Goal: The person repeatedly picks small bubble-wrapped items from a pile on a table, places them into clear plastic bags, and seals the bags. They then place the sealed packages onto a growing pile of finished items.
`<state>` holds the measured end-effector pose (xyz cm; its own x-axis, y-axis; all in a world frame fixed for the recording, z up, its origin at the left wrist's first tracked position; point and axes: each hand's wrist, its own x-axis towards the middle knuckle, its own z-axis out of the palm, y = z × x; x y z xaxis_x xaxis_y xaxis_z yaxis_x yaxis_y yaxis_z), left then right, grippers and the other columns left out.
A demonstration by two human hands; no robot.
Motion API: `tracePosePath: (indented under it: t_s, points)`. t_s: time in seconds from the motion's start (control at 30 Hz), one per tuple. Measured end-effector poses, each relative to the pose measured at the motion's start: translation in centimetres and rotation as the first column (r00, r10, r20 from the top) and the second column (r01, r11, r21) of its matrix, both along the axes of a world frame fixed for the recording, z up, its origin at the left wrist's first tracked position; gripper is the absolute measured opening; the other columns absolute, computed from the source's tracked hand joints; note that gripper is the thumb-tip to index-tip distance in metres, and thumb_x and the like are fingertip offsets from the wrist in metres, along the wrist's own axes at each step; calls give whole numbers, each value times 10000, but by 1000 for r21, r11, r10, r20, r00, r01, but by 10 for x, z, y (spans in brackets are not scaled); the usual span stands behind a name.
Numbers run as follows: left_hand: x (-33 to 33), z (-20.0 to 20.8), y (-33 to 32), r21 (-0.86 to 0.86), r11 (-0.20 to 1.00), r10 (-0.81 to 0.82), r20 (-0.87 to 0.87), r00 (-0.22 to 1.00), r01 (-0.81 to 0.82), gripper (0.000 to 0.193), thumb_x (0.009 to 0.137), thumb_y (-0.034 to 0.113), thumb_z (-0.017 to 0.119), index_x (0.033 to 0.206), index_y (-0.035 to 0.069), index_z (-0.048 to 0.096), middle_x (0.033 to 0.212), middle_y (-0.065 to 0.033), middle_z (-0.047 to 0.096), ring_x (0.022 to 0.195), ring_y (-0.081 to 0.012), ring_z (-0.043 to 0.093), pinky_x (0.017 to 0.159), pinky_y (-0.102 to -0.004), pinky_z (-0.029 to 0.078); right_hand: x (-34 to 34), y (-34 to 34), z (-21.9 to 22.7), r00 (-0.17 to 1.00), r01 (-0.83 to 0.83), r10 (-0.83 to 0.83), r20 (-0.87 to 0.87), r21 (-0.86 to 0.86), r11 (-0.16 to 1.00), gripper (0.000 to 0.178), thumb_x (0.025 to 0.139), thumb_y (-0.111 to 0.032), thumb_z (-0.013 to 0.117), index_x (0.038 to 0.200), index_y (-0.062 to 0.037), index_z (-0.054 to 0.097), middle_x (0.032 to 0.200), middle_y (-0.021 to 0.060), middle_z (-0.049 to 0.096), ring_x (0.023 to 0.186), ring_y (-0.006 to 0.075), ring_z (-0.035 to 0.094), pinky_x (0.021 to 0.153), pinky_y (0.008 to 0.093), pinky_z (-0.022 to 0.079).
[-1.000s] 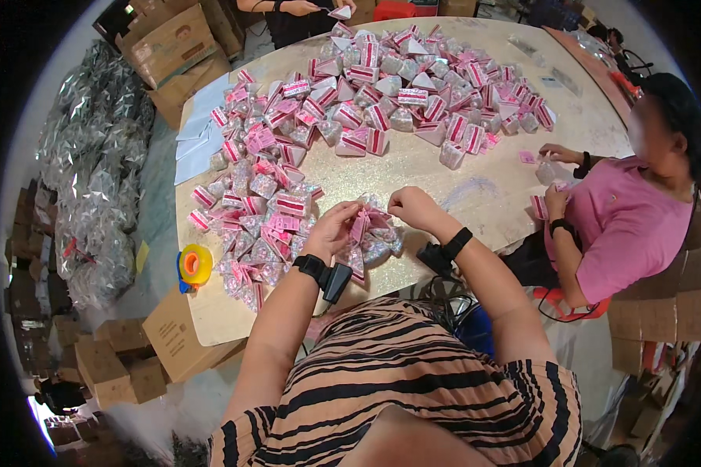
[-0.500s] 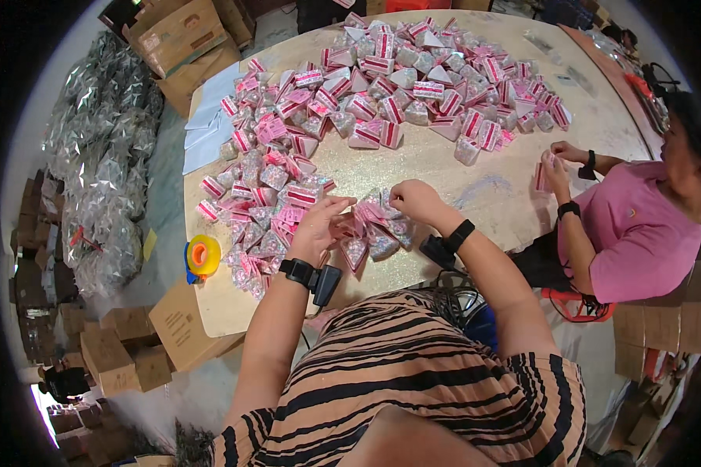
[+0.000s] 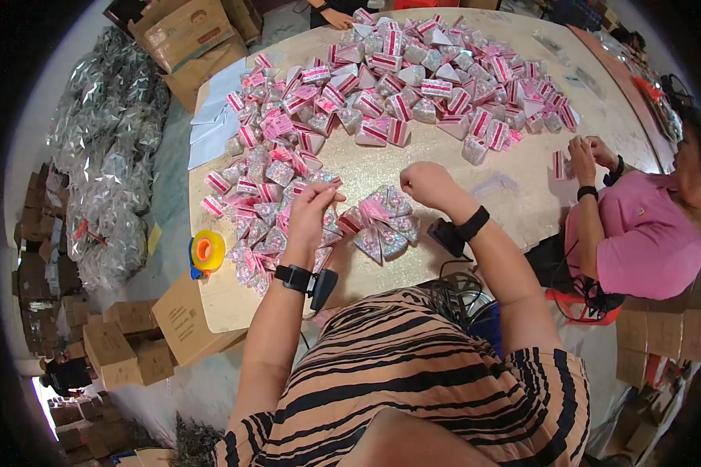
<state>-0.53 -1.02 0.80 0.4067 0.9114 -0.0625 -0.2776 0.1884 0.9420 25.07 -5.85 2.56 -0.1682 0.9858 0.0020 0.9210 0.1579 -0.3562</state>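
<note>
Beside clustered wedge packets (image 3: 385,227), left hand (image 3: 310,218) with narrowed fingers, right hand (image 3: 436,187) with curled fingers, any hold unclear.

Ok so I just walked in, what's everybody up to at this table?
Someone in a striped top has the left hand at the edge of a heap of pink-and-silver packets and the right hand, curled, beside a small cluster of packets on the table. Whether either holds anything is unclear. To the right, a co-worker in pink has both hands close together near a striped packet. Another person's hand is at the heap's far edge.
</note>
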Motion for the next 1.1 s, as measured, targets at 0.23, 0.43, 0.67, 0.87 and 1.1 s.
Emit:
tracePosePath:
  t_s: [0.23,0.43,0.67,0.87,1.1]
  points:
    - [40,25,-9,-78,986,-163,-189,968,151,146,870,114,575,935,-7,625,849,-66,634,717,-135,602,695,-266,497,-34,2,22,982,-52,91,-164,229,972,132,741,-172,569,736,-61,641,748,143,624,730,336,605,645,435,479]
    - [50,13,-11,-181,970,-207,-255,944,163,126,875,117,571,917,8,618,814,-59,631,682,-122,600,649,-248,503,-33,-5,18,952,-2,59,-300,187,982,169,743,-195,596,765,-36,648,754,155,619,734,336,600,658,423,470]
    - [50,9,-12,-203,968,-196,-247,949,147,144,861,118,599,912,-14,626,772,-50,626,632,-119,592,628,-237,496,-25,-9,14,786,92,-67,-615,9,996,143,745,-130,622,776,6,653,666,133,616,587,208,584,567,322,458]
    - [52,13,-14,-218,967,-180,-221,959,131,157,858,134,606,928,-4,633,774,-43,629,650,-120,598,638,-243,496,-23,-13,17,748,45,-76,-660,-64,997,149,751,-128,633,795,12,655,664,106,621,597,151,572,575,296,454]
    - [56,29,-15,-193,972,-176,-204,963,137,163,861,128,598,948,-5,635,817,-64,648,700,-145,639,655,-243,509,-31,-13,19,744,127,-86,-663,14,992,208,754,-177,665,789,28,662,643,117,616,576,161,568,561,310,454]
